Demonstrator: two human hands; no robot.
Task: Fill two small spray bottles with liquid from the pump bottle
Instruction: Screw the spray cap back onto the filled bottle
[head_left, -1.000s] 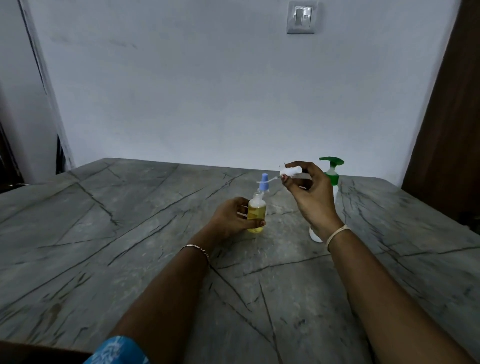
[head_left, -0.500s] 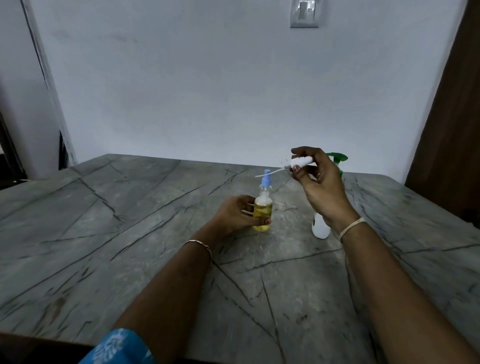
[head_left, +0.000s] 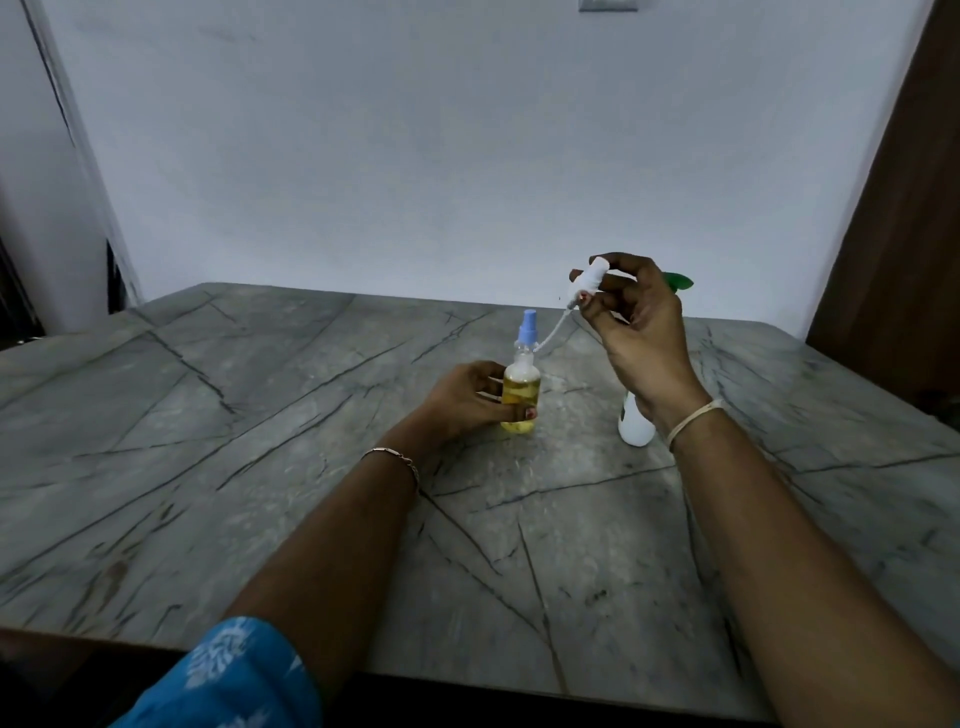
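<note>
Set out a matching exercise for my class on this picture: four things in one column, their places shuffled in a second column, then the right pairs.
Things
1. small bottle of yellow liquid
2. white spray head with its thin tube
3. pump bottle with the green top
4. thin bracelet

Places
A. standing on the table, partly hidden behind the right hand
B. round the left wrist
C. gripped by the left hand, low on the table
D. pinched in the right hand's fingers, raised above the table

Pairs: 1-C, 2-D, 3-A, 4-B
</note>
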